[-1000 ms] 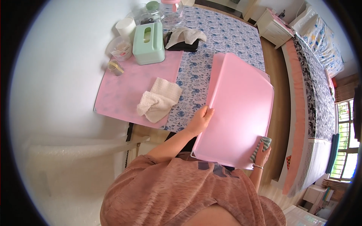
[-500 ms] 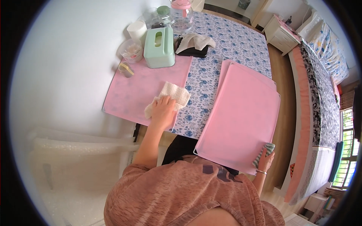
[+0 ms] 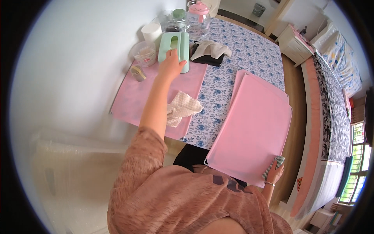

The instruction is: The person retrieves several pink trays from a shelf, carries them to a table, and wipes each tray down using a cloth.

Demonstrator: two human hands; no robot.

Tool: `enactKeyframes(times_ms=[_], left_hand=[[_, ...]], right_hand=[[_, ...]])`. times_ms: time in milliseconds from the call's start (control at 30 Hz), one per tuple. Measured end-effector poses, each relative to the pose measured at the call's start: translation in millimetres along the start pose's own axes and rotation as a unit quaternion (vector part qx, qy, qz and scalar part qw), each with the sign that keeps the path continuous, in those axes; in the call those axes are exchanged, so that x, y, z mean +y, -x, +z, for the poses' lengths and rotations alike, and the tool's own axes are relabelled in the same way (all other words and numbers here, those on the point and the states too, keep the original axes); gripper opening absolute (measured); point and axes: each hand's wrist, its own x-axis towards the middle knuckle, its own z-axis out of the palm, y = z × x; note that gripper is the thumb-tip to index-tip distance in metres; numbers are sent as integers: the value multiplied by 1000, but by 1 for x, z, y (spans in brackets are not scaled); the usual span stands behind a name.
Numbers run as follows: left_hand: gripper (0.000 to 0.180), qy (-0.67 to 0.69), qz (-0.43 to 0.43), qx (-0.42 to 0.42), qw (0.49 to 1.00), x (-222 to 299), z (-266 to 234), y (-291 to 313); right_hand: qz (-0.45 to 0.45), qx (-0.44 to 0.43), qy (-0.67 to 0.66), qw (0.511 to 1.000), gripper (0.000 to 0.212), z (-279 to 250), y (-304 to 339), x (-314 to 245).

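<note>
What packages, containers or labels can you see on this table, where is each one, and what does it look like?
Tissue box: far left of the table, under the left hand; oblong, mint green.
Paper roll: behind the box; white cylinder.
Plastic tub: left of the box; round, clear, with a small red and white label.
Glass jar: far edge; clear, pink lid.
No signs or screens show.

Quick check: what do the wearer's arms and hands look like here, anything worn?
Both hands are bare, no gloves. The left hand and forearm are uncovered; a fuzzy brownish-pink knit sleeve ends near the elbow. The right hand has a thin bracelet at the wrist.
</note>
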Motion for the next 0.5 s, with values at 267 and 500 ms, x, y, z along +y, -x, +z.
enactKeyframes(times_ms=[267, 500], left_hand=[[60, -111, -31, -126, 985, -3, -3, -24], [58, -70, 13, -118, 990, -3, -28, 38]], right_hand=[[-271, -15, -23, 962, 43, -30, 6, -116], [-424, -154, -190, 872, 41, -39, 8, -240]])
